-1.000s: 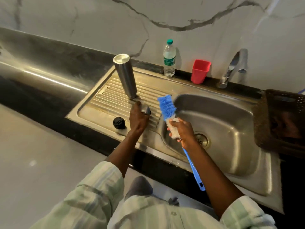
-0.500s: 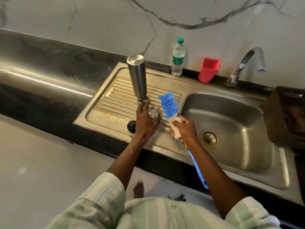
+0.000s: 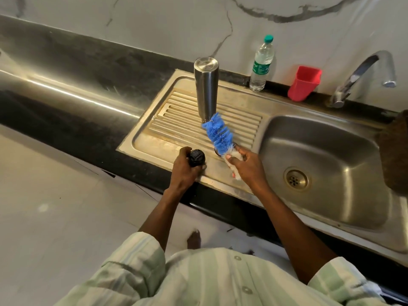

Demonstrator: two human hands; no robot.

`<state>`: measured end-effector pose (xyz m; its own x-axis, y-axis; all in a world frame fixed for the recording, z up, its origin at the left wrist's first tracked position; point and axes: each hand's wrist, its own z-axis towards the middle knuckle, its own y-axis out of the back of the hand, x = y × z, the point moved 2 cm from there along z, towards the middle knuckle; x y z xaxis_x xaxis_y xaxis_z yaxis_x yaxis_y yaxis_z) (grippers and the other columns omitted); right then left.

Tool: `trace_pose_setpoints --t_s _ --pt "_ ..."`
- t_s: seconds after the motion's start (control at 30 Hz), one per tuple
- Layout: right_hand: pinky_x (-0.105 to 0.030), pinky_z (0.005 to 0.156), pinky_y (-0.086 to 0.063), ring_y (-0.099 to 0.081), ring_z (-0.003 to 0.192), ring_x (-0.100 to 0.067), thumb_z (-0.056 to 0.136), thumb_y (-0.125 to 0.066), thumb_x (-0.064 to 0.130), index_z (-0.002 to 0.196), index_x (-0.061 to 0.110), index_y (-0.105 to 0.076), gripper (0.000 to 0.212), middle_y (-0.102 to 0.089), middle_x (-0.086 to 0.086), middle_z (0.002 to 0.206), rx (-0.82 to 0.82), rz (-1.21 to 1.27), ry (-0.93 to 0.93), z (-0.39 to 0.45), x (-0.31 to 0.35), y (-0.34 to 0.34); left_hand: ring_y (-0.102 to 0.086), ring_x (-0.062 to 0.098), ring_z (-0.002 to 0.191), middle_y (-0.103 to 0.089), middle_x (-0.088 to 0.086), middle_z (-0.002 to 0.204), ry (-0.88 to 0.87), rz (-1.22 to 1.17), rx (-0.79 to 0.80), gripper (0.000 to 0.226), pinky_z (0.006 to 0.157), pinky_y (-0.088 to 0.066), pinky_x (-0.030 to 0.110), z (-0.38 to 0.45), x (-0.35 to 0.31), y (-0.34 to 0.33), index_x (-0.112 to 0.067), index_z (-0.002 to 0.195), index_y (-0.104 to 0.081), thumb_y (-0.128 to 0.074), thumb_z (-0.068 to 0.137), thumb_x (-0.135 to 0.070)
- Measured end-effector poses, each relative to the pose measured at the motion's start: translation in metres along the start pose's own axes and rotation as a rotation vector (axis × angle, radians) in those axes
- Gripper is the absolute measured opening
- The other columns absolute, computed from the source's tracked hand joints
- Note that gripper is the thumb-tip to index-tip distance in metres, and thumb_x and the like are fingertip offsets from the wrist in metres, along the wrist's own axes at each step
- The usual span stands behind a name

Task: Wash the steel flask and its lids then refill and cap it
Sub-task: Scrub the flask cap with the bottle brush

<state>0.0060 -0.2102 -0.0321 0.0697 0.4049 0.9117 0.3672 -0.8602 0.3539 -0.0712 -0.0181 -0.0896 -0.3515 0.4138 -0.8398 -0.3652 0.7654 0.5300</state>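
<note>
Left hand (image 3: 184,171) gripping black lid (image 3: 196,158), drainboard edge

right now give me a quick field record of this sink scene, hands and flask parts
left hand: grips black lid at drainboard front edge
right hand: holds blue bottle brush, bristles up
steel flask: stands inverted on drainboard
steel lid: mostly hidden behind brush
basin: no items inside
tap: no water visible
back ledge: plastic bottle, red cup

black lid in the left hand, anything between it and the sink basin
Yes: the right hand holding the blue brush sits between the black lid, gripped by the left hand, and the sink basin.
</note>
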Motion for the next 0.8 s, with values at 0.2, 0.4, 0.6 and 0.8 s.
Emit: trace_pose_setpoints --t_s 0.2,0.4,0.6,0.8 --pt "-0.018 0.051 -0.054 -0.064 0.069 -0.005 0.091 -0.066 0.025 0.139 0.028 -0.053 0.049 -0.070 0.004 0.104 -0.135 0.038 -0.014 -0.015 0.004 0.011 -0.065 0.015 0.107 -0.067 -0.001 0.115 -0.083 -0.323 -0.097 0.052 0.090 -0.053 0.026 -0.001 -0.027 -0.001 -0.020 0.123 -0.058 -0.083 0.078 -0.016" --pt "-0.036 0.084 -0.052 -0.066 0.097 -0.026 0.093 -0.061 0.035 0.145 0.038 -0.041 0.055 -0.070 -0.008 0.115 -0.174 -0.368 0.163 -0.034 0.009 0.022 -0.065 0.022 0.087 -0.069 0.012 0.104 -0.048 -0.656 0.202 0.044 0.071 -0.054 0.031 0.008 -0.063 -0.028 -0.005 0.126 -0.060 -0.073 0.084 -0.010" --pt "-0.035 0.081 -0.054 -0.068 0.095 -0.026 0.091 -0.060 0.040 0.137 0.042 -0.051 0.047 -0.073 -0.005 0.110 -0.225 -0.321 -0.005 -0.022 -0.009 0.049 -0.066 0.019 0.085 -0.070 0.017 0.097 -0.059 -0.636 0.347 0.035 0.071 -0.051 0.032 0.006 -0.078 -0.055 -0.003 0.116 -0.057 -0.074 0.085 -0.001" --pt "-0.026 0.071 -0.040 -0.066 0.098 -0.027 0.095 -0.056 0.034 0.139 0.035 -0.052 0.045 -0.072 -0.006 0.110 -0.255 -0.480 0.040 -0.037 -0.008 0.059 -0.063 0.010 0.073 -0.072 0.000 0.087 -0.079 -0.657 0.380 0.023 0.065 -0.049 0.026 0.010 -0.093 -0.070 -0.007 0.118 -0.067 -0.061 0.097 -0.006"
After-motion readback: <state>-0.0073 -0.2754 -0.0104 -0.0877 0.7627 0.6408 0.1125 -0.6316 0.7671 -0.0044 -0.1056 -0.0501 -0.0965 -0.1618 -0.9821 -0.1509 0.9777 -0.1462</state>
